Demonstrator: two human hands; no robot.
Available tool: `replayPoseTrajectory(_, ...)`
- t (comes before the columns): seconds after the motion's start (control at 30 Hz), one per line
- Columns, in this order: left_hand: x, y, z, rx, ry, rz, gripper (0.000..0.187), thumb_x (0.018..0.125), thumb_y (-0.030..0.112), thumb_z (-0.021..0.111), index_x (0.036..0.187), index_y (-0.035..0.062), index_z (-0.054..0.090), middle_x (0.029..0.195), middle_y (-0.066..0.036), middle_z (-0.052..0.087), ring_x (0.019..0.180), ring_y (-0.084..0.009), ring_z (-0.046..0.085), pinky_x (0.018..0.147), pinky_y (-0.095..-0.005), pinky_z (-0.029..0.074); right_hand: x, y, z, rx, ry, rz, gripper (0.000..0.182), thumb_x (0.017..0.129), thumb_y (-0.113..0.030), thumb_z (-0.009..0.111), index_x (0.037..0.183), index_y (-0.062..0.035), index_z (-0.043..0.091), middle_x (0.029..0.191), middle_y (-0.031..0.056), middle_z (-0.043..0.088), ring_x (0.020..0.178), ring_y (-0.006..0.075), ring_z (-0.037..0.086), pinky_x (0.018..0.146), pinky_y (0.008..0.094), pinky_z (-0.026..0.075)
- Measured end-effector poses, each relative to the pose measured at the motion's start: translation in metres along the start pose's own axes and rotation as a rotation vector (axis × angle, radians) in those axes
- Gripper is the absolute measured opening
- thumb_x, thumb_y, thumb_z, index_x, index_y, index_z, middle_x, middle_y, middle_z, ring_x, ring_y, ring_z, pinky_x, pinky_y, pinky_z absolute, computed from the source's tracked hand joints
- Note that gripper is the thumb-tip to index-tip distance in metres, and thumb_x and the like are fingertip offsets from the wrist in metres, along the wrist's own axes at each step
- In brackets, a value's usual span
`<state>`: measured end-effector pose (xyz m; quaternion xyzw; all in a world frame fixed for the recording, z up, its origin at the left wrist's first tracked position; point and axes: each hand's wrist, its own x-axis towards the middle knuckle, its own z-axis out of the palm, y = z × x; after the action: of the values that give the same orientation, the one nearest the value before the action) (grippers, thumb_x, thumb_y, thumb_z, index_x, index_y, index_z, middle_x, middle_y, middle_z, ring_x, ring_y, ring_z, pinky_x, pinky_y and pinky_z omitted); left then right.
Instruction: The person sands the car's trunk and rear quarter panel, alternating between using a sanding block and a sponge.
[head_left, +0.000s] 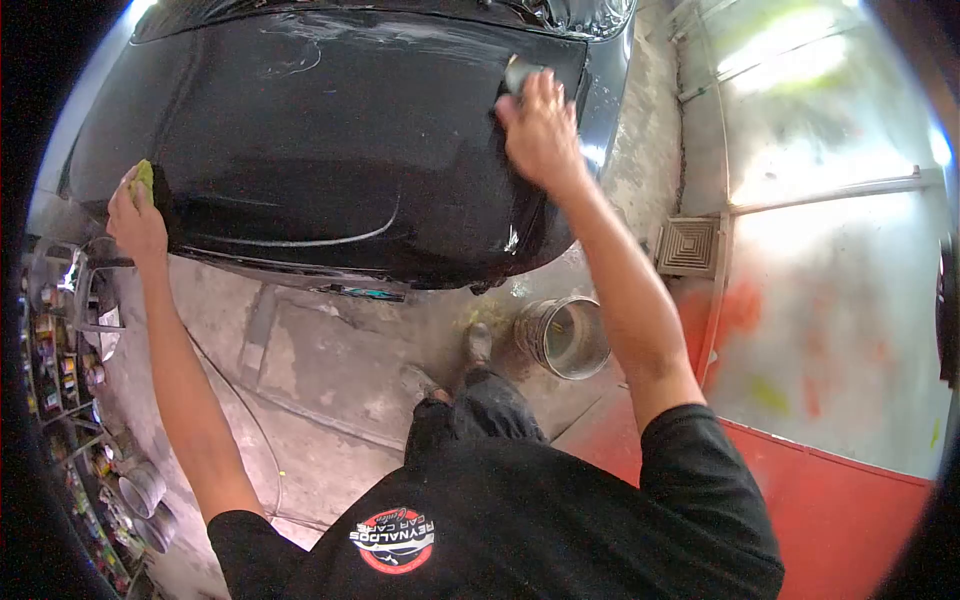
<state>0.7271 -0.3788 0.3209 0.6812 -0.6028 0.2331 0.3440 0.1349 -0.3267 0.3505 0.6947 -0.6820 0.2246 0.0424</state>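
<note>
A wet black car panel (300,130), like a hood or trunk lid, stretches out in front of me, with whitish streaks across it. My right hand (543,130) lies on its far right part, palm down, over a dark grey flat pad (518,74); most of the pad is hidden under the fingers. At the panel's left edge, my left hand (138,220) is closed around a yellow-green sponge (145,180). The sponge's upper part shows beyond the fingers.
A metal bucket (570,340) stands on the concrete floor right of my feet. Shelves with cans (70,370) line the left side, and a cable (245,405) runs along the floor. A paint-spattered wall (820,300) with a vent (688,247) is at right.
</note>
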Motion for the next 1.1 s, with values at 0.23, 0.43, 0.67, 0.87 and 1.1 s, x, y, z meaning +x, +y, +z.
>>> replayPoseTrajectory(0.23,0.003,-0.010,0.005,-0.017,0.003,0.012,0.032,0.102,0.024,0.055,0.130,0.0166,0.068,0.126,-0.014,0.069,0.119,-0.0339,0.062,0.105,-0.0470,0.045,-0.024,-0.004,-0.020,0.134,-0.005,-0.127,0.056,0.103,-0.033,0.054,0.134,0.0120,0.046,0.142,0.0362,0.045,0.135,0.0520,0.042,0.113,0.0555,0.036)
replayPoseTrajectory(0.43,0.001,-0.005,0.002,-0.040,0.045,0.051,0.032,0.102,0.023,0.055,0.129,0.0146,0.068,0.124,-0.016,0.069,0.116,-0.0356,0.064,0.102,-0.0483,0.047,0.027,0.040,0.002,-0.041,0.026,-0.117,0.057,0.102,-0.034,0.054,0.135,0.0112,0.043,0.146,0.0375,0.040,0.136,0.0535,0.041,0.112,0.0566,0.037)
replayPoseTrajectory(0.67,0.000,0.001,-0.001,0.030,0.030,0.030,0.032,0.102,0.025,0.054,0.130,0.0172,0.068,0.126,-0.013,0.069,0.122,-0.0318,0.061,0.105,-0.0470,0.043,0.034,0.037,-0.011,0.030,-0.009,-0.056,0.049,0.103,-0.033,0.054,0.126,0.0093,0.048,0.135,0.0325,0.049,0.124,0.0515,0.050,0.102,0.0563,0.045)
replayPoseTrajectory(0.87,0.001,-0.007,0.002,0.012,0.008,0.035,0.031,0.104,0.025,0.053,0.130,0.0183,0.068,0.127,-0.010,0.070,0.123,-0.0306,0.061,0.106,-0.0465,0.042,0.062,0.064,-0.005,0.024,0.039,-0.152,0.050,0.102,-0.031,0.055,0.131,0.0095,0.047,0.134,0.0310,0.050,0.125,0.0494,0.050,0.105,0.0540,0.043)
replayPoseTrajectory(1.1,0.004,-0.011,0.001,-0.020,-0.017,0.062,0.032,0.104,0.026,0.053,0.130,0.0162,0.068,0.126,-0.013,0.070,0.120,-0.0318,0.062,0.104,-0.0455,0.045,0.017,0.044,-0.015,0.018,-0.017,-0.118,0.057,0.103,-0.036,0.053,0.137,0.0091,0.044,0.147,0.0295,0.043,0.136,0.0485,0.044,0.111,0.0517,0.041)
